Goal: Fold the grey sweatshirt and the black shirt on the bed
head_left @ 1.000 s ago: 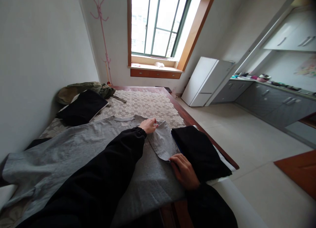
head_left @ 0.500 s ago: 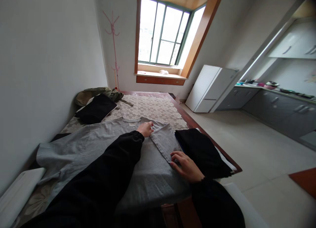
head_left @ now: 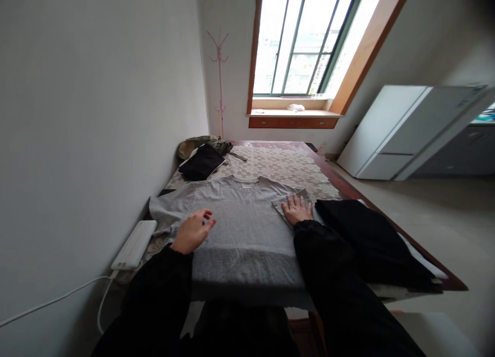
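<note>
- Head view shows the grey T-shirt (head_left: 243, 238) at the middle of the frame, spread on a table (head_left: 342, 187) with a lace cloth (head_left: 278, 164). Its neckline points to the window (head_left: 305, 43), probably so that both sleeves are within easy reach.
- The right hand (head_left: 297, 208), right of centre, lies with spread fingers, palm down, on the folded-in sleeve (head_left: 277, 204). It pinches nothing; the flat palm seems to press the fold, so the cloth does not spring back.
- The left hand (head_left: 193, 231), left of centre, is above the shirt with loosely curled fingers and a wide gap at the thumb. No cloth is seen in it; whether the fingertips touch the shirt, one cannot tell.
- Folded black clothing (head_left: 371, 243) lies at the right, just beside the shirt, perhaps put there to leave the middle free.
- At the lower left, a white power bank (head_left: 135, 246), as it seems, rests near the wall, maybe because its cable (head_left: 58, 299) comes from that side.
</note>
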`<state>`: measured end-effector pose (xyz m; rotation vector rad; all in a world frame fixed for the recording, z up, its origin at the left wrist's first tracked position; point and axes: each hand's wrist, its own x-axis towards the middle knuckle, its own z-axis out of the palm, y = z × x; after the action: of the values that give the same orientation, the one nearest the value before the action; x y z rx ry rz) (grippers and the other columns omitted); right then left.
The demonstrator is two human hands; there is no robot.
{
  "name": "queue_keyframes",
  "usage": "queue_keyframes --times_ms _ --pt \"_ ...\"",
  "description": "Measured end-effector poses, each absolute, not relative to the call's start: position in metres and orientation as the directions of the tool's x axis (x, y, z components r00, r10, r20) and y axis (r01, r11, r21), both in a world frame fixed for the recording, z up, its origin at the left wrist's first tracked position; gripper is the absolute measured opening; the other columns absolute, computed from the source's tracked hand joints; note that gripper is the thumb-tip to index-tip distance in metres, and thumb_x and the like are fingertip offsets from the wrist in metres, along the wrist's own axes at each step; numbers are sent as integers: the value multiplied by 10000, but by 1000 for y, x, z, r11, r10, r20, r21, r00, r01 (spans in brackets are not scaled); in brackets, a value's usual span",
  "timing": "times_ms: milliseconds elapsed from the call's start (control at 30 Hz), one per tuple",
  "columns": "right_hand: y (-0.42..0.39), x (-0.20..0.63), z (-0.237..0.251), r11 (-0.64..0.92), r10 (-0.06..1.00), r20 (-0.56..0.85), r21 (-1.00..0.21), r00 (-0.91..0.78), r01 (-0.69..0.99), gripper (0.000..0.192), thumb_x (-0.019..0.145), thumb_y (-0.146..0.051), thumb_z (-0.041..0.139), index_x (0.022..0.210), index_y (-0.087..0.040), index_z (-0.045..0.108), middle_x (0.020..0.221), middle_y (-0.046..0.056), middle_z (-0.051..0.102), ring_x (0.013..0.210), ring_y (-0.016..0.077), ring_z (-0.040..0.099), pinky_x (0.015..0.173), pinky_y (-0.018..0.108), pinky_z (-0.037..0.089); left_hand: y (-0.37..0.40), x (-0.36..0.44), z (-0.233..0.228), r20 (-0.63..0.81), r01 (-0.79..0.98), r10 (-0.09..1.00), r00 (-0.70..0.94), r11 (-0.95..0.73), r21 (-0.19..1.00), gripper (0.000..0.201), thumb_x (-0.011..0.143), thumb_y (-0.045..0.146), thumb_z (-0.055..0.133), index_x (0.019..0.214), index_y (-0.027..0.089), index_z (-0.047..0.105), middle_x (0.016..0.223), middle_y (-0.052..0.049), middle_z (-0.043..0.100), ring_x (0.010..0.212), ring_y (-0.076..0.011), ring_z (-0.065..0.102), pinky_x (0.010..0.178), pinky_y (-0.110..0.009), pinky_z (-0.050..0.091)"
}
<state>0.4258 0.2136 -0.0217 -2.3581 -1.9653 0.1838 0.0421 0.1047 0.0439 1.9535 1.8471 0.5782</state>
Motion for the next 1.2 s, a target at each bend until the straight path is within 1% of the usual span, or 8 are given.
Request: queue_keyframes --times_ms 133,267,500,600,733,867,1000,1200 --pt "220 423 -24 -186 980 -88 -78 179 979 671 1026 -492 212 1631 -202 237 1720 111 132 1567 376 84 1202 686 63 68 -24 41 -12 893 976 -217 204 402 383 984 433 457 1290 213 530 1042 -80 766 977 -284 725 784 -335 496" --pt "230 379 -1 71 997 -2 -83 -71 994 677 986 -495 419 1596 -220 316 1710 135 167 1564 381 87 1187 708 54 46 -47 31 -35 881 958 -286 277 383 471 1005 443 422 1422 224 440 1123 -102 759 1052 -308 715 853 -376 511" --pt "220 257 28 500 859 121 -409 -498 763 572 955 -458 588 1484 -269 484 1643 118 356 1537 345 238 1212 648 124 47 -51 17 -20 811 944 -330 295 505 541 984 457 491 1469 216 490 1209 -129 727 1054 -286 710 916 -388 531" --pt "215 231 31 565 806 181 -521 -564 640 528 945 -415 626 1444 -274 526 1591 120 436 1487 312 359 1207 582 225 57 -50 14 -17 765 943 -333 281 580 548 971 434 520 1456 180 517 1205 -126 727 924 -240 725 868 -348 554" --pt "214 221 22 560 790 233 -653 -568 510 454 925 -363 655 1363 -262 585 1502 109 533 1403 275 475 1161 497 355 63 -31 11 84 759 926 -367 246 603 585 984 411 483 1499 135 455 1426 -173 594 807 -189 716 859 -335 564" --pt "219 216 10 422 844 202 -823 -498 381 388 934 -385 631 1291 -236 606 1323 99 648 1108 214 661 951 392 535 51 0 7 204 896 967 -149 45 442 494 996 324 438 1472 216 512 1588 -119 448 1126 -257 681 991 -375 528" --pt "228 195 8 281 868 100 -906 -486 315 459 970 -479 567 1348 -220 542 1184 91 695 873 169 697 756 322 569 41 9 2 185 933 982 47 -109 344 410 983 243 423 1324 265 650 1527 -34 544 1273 -272 593 1080 -417 483" --pt "243 143 15 502 819 175 -680 -546 535 795 836 -529 728 1498 -212 422 1339 140 614 1207 296 597 1043 448 478 38 2 -4 215 920 966 145 -211 329 413 1010 272 410 1353 254 639 1493 -30 582 1277 -265 571 1097 -438 466"
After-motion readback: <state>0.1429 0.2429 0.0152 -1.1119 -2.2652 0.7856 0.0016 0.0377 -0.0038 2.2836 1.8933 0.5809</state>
